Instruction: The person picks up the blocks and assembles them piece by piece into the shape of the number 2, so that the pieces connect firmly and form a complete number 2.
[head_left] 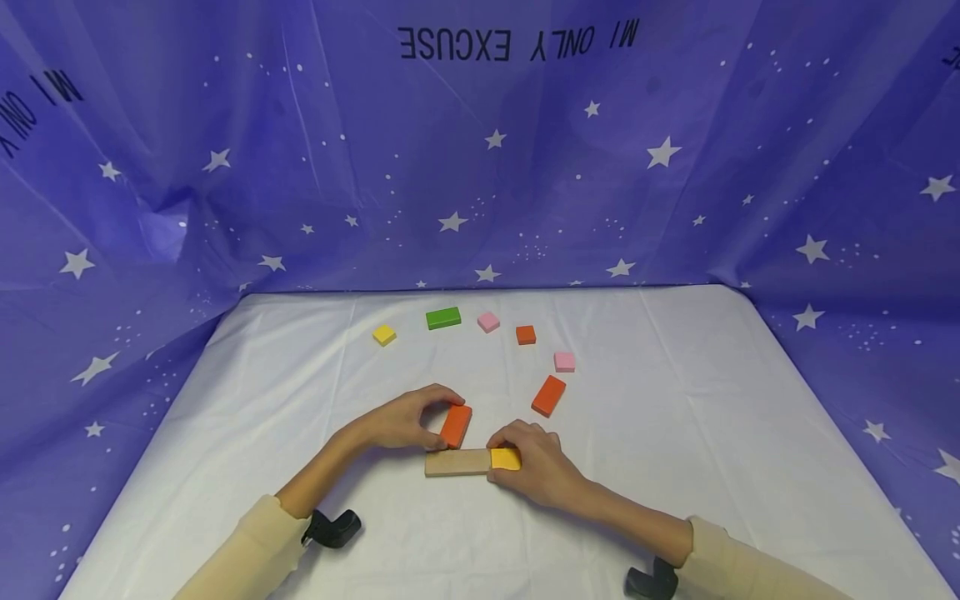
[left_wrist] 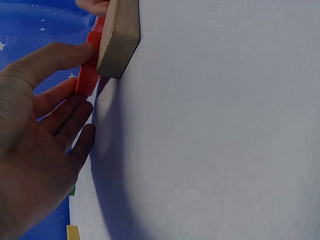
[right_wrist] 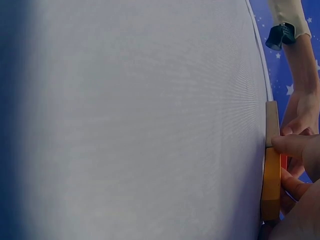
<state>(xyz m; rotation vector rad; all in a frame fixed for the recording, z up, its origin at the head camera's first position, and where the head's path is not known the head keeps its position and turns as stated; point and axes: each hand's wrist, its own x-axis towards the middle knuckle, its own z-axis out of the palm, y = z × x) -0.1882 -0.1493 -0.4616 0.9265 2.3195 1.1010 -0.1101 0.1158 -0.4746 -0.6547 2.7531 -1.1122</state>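
Observation:
My left hand [head_left: 405, 419] pinches an orange-red block [head_left: 456, 427] between thumb and fingers. That block slants on the white cloth, its near end at the back edge of a plain wooden block [head_left: 457, 462]. In the left wrist view the thumb presses one side of the red block [left_wrist: 89, 70], beside the wood's end [left_wrist: 111, 65]. To the right, my right hand [head_left: 543, 467] grips a yellow block [head_left: 506, 459], with its right part covered by the hand. In the right wrist view the yellow block [right_wrist: 271, 180] lies end to end with the wooden one [right_wrist: 271, 122].
Farther back, a small yellow block [head_left: 385, 335], a green block [head_left: 443, 318], a pink block [head_left: 488, 322] and a red square block [head_left: 526, 335] form an arc. It continues right with another pink block [head_left: 564, 362] and a longer orange-red block [head_left: 549, 396]. A purple starred curtain [head_left: 450, 167] hangs behind.

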